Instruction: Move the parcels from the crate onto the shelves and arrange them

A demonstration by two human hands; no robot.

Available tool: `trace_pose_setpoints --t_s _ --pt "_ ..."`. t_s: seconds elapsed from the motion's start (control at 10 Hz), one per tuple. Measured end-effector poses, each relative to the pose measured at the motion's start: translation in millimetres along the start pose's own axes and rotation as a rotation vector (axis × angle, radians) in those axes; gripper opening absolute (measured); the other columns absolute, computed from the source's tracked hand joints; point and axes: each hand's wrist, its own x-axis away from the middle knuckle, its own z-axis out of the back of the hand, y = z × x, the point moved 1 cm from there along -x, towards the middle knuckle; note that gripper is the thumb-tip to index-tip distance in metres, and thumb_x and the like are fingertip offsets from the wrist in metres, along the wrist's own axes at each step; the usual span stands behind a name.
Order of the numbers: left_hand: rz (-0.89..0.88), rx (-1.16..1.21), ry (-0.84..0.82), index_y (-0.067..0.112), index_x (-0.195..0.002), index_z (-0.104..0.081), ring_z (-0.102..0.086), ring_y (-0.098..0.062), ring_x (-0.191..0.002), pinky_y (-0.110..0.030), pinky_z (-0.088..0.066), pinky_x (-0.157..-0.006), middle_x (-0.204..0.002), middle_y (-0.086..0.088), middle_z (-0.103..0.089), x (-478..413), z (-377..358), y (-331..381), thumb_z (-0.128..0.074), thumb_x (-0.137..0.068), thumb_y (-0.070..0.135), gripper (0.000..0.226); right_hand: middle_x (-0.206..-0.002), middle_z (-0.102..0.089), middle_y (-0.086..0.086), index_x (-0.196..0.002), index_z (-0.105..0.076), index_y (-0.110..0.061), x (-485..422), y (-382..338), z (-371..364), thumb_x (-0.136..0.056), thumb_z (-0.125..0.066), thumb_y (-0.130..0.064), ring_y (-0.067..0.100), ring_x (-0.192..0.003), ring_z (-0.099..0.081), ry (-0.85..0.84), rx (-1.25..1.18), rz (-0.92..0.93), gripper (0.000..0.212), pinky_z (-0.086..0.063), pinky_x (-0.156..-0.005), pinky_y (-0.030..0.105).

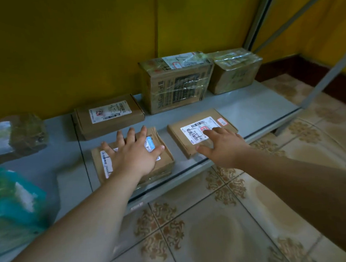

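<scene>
Several cardboard parcels lie on a low grey shelf [254, 106]. My left hand [136, 154] rests flat, fingers spread, on a small brown parcel [162, 164] at the shelf's front. My right hand [223, 145] lies with straight fingers on a flat labelled parcel [180, 132] to its right, touching the white label. Behind them sit another flat parcel [109, 116], a tall printed box [177, 83] and a taped box [235, 71] against the yellow wall. No crate is in view.
At the left edge lie a blurred teal plastic-wrapped parcel [13, 201] and a dark wrapped bundle [23, 135]. A grey shelf upright [328, 75] rises at the right. Patterned floor tiles [205, 231] spread below the shelf's front edge.
</scene>
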Motion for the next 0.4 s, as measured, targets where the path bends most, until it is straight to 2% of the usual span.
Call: trace_pose_setpoints --t_s 0.2,0.3,0.4 --pt "0.019 0.014 -0.060 0.045 -0.150 0.000 0.007 -0.029 -0.148 -0.069 0.011 -0.104 -0.163 0.003 -0.003 1 7 4 -0.020 -0.078 0.086 0.085 -0.160 -0.026 0.003 -0.154 -0.023 -0.028 16 -5 29 -0.092 -0.032 -0.070 0.025 -0.145 -0.023 0.069 0.019 0.078 0.075 -0.019 -0.119 0.047" --pt "0.044 0.038 -0.161 0.045 -0.150 0.004 0.012 -0.028 -0.148 -0.069 0.007 -0.107 -0.163 0.002 0.005 7 29 6 -0.028 -0.081 0.083 0.085 -0.158 -0.030 0.002 -0.153 -0.025 -0.030 31 5 43 -0.091 -0.032 -0.071 0.026 -0.142 -0.029 0.111 0.003 0.105 0.074 -0.022 -0.116 0.046" --pt "-0.029 0.103 -0.144 0.045 -0.151 -0.003 0.010 -0.026 -0.148 -0.067 0.005 -0.109 -0.163 0.001 0.005 21 46 25 -0.033 -0.083 0.080 0.083 -0.157 -0.031 0.003 -0.153 -0.026 -0.030 45 24 63 -0.092 -0.033 -0.071 0.026 -0.142 -0.029 0.157 0.004 0.132 0.074 -0.021 -0.115 0.045"
